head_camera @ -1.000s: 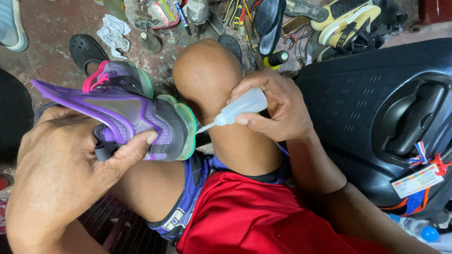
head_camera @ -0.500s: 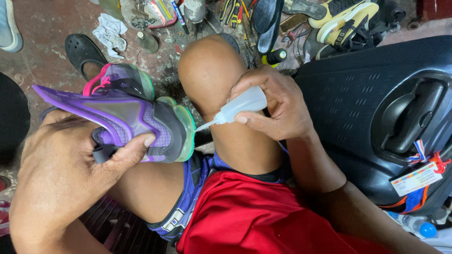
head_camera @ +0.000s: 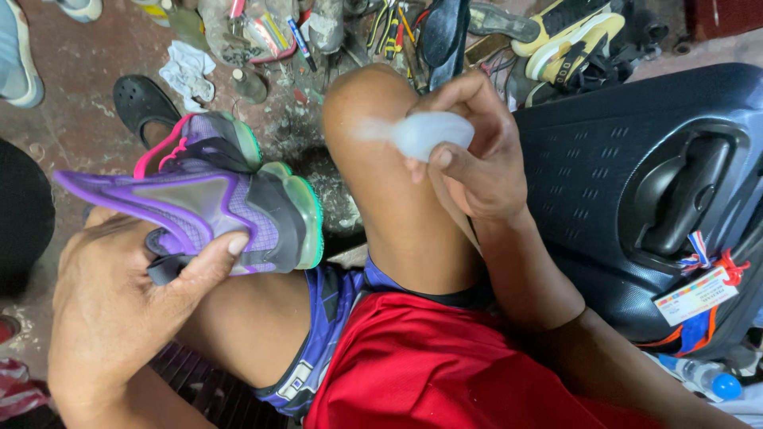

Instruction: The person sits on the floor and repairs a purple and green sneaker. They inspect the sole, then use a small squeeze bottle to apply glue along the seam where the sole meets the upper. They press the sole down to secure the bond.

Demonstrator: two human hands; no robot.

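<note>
My left hand (head_camera: 127, 310) grips a purple sneaker (head_camera: 214, 202) with a grey side panel, a pink collar and a green sole edge, held sideways over my left thigh. My right hand (head_camera: 469, 159) holds a small white squeeze bottle (head_camera: 425, 133) with a thin nozzle that points left. The bottle is blurred and sits above my right knee (head_camera: 373, 103), apart from the shoe's toe.
A black hard suitcase (head_camera: 652, 199) with a tagged handle stands at my right. On the floor beyond my knees lie a black clog (head_camera: 143, 99), a white rag (head_camera: 187, 67), several tools (head_camera: 389, 32) and yellow-black shoes (head_camera: 572, 36). A plastic water bottle (head_camera: 707, 381) lies bottom right.
My right hand has lifted the squeeze bottle up and to the right, away from the sneaker's toe where its nozzle was touching. The left hand still holds the shoe.
</note>
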